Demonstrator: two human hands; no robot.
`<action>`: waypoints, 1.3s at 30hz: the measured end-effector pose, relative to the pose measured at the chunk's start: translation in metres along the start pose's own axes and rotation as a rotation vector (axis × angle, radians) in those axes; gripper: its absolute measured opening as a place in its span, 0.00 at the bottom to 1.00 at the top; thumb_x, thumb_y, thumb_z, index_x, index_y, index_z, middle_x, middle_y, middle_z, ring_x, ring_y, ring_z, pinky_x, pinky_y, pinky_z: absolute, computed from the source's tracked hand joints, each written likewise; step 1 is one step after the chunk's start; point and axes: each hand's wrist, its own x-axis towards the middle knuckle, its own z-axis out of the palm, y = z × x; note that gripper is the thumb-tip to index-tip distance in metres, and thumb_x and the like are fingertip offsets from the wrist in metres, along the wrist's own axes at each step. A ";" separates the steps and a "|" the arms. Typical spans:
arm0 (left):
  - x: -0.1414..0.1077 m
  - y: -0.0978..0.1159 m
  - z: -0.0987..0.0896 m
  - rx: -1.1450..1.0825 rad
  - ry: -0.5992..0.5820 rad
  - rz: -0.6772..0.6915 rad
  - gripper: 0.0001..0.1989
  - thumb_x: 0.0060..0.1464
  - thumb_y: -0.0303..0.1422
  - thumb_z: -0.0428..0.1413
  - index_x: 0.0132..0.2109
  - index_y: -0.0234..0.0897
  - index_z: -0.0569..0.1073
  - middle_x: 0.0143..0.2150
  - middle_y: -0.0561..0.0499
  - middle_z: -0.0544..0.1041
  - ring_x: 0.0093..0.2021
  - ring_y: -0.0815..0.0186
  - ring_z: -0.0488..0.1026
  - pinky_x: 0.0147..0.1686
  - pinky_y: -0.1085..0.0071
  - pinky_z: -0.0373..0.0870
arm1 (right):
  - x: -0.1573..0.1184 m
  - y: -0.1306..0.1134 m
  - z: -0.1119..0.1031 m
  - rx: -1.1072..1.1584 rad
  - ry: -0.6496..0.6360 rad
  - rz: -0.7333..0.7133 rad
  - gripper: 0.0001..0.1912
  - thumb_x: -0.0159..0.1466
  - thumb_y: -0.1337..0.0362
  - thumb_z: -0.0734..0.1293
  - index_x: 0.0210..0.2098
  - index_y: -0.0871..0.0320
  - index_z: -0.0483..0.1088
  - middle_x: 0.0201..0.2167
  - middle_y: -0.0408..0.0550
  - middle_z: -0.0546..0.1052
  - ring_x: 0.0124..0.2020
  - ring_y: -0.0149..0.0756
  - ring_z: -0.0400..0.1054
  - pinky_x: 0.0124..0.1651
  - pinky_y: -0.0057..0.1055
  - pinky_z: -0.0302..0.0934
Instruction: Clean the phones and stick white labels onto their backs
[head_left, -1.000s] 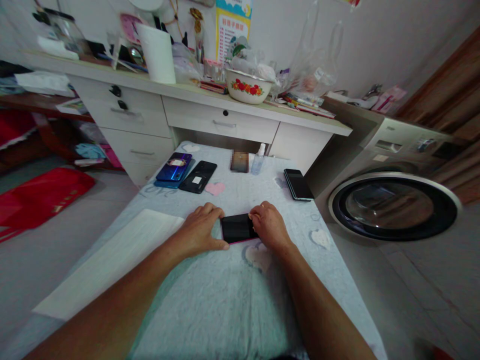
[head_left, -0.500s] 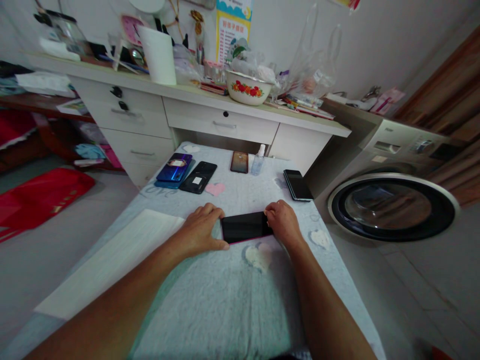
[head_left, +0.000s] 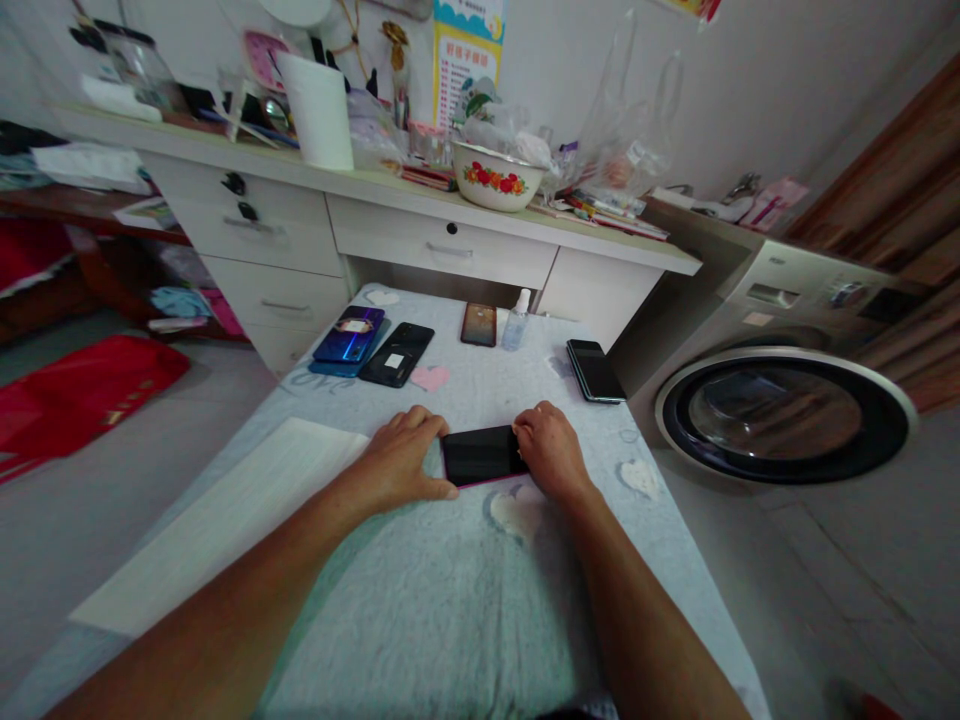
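Dark-screened phone (head_left: 481, 456) with a thin pink edge, face up, flat on the pale-blue cloth (head_left: 442, 610).

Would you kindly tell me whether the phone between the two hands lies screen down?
No, the phone shows its dark screen facing up between the left hand and right hand.

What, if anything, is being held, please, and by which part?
The left hand holds the pink-edged phone by its left end; whether the right hand grips it is unclear.

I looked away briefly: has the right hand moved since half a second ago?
Yes: leftward. The right hand now covers more of the smartphone, which has stayed put on the tablecloth.
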 end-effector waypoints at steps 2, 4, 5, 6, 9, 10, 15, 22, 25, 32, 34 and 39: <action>0.000 0.000 0.001 0.001 0.006 0.004 0.31 0.36 0.46 0.65 0.47 0.41 0.68 0.47 0.47 0.67 0.48 0.54 0.66 0.46 0.62 0.63 | -0.001 -0.007 0.003 0.007 -0.012 -0.044 0.11 0.65 0.66 0.61 0.36 0.58 0.76 0.36 0.50 0.72 0.41 0.34 0.64 0.46 0.27 0.54; 0.000 -0.001 0.002 0.004 0.008 0.010 0.31 0.36 0.47 0.65 0.47 0.41 0.68 0.47 0.47 0.66 0.48 0.54 0.66 0.46 0.62 0.63 | -0.001 -0.013 0.005 0.007 -0.024 -0.093 0.11 0.66 0.66 0.61 0.37 0.58 0.76 0.36 0.50 0.71 0.42 0.35 0.64 0.46 0.27 0.54; 0.001 -0.002 0.003 0.006 0.008 0.012 0.31 0.36 0.47 0.65 0.47 0.41 0.68 0.47 0.47 0.66 0.47 0.54 0.66 0.46 0.62 0.63 | -0.002 -0.017 0.006 0.003 -0.028 -0.113 0.11 0.66 0.66 0.61 0.37 0.58 0.76 0.36 0.50 0.71 0.42 0.35 0.63 0.46 0.28 0.55; 0.001 -0.003 0.003 0.010 0.007 0.014 0.32 0.35 0.48 0.65 0.47 0.41 0.68 0.47 0.47 0.66 0.47 0.54 0.66 0.46 0.62 0.63 | -0.002 -0.020 0.007 -0.003 -0.033 -0.137 0.11 0.66 0.66 0.60 0.37 0.57 0.76 0.36 0.49 0.71 0.42 0.35 0.63 0.45 0.28 0.55; 0.001 -0.005 0.005 0.018 0.006 0.018 0.32 0.35 0.48 0.65 0.48 0.41 0.68 0.47 0.47 0.66 0.47 0.54 0.66 0.46 0.62 0.63 | -0.001 -0.030 0.007 -0.017 -0.052 -0.193 0.12 0.67 0.66 0.59 0.38 0.58 0.76 0.37 0.50 0.71 0.42 0.36 0.62 0.45 0.29 0.55; 0.002 -0.005 0.005 0.018 0.007 0.021 0.32 0.35 0.48 0.65 0.48 0.41 0.68 0.47 0.47 0.66 0.47 0.54 0.66 0.46 0.62 0.63 | -0.001 -0.033 0.007 -0.021 -0.059 -0.207 0.12 0.66 0.66 0.59 0.38 0.58 0.76 0.37 0.50 0.71 0.42 0.36 0.62 0.45 0.29 0.55; 0.001 -0.004 0.005 0.010 0.014 0.026 0.32 0.35 0.48 0.65 0.47 0.40 0.68 0.46 0.47 0.67 0.47 0.54 0.66 0.46 0.61 0.63 | 0.002 -0.033 0.007 -0.045 -0.054 -0.209 0.13 0.67 0.66 0.59 0.37 0.57 0.76 0.36 0.50 0.71 0.41 0.36 0.62 0.44 0.29 0.55; 0.001 -0.005 0.004 0.008 0.013 0.022 0.32 0.35 0.48 0.65 0.47 0.41 0.68 0.47 0.47 0.66 0.48 0.53 0.65 0.46 0.62 0.63 | 0.006 -0.010 0.008 -0.059 -0.005 -0.081 0.12 0.66 0.65 0.60 0.37 0.58 0.76 0.36 0.50 0.72 0.41 0.36 0.64 0.45 0.28 0.55; 0.001 -0.005 0.004 0.010 0.005 0.018 0.32 0.35 0.48 0.65 0.47 0.40 0.68 0.47 0.47 0.67 0.47 0.53 0.65 0.46 0.62 0.63 | 0.007 -0.002 0.005 -0.063 0.002 -0.025 0.13 0.66 0.66 0.60 0.37 0.58 0.76 0.36 0.51 0.72 0.41 0.36 0.65 0.44 0.28 0.55; 0.001 -0.002 0.001 0.013 -0.005 0.008 0.33 0.35 0.49 0.65 0.48 0.40 0.68 0.47 0.46 0.67 0.48 0.53 0.65 0.46 0.62 0.63 | 0.009 0.010 -0.001 -0.094 -0.001 0.075 0.13 0.65 0.67 0.60 0.36 0.58 0.77 0.36 0.51 0.73 0.41 0.36 0.66 0.45 0.27 0.55; 0.001 -0.001 0.001 0.017 -0.009 0.001 0.33 0.35 0.49 0.65 0.48 0.40 0.68 0.47 0.46 0.67 0.48 0.53 0.65 0.46 0.62 0.63 | 0.009 0.012 -0.003 -0.098 -0.011 0.098 0.12 0.64 0.66 0.60 0.36 0.58 0.77 0.37 0.51 0.74 0.41 0.36 0.66 0.45 0.27 0.55; 0.001 -0.002 0.002 0.017 -0.004 0.002 0.32 0.35 0.48 0.64 0.48 0.41 0.68 0.47 0.47 0.67 0.48 0.53 0.65 0.46 0.63 0.63 | 0.008 0.016 -0.007 -0.095 -0.023 0.151 0.12 0.64 0.66 0.61 0.37 0.57 0.77 0.38 0.51 0.74 0.42 0.35 0.66 0.45 0.27 0.55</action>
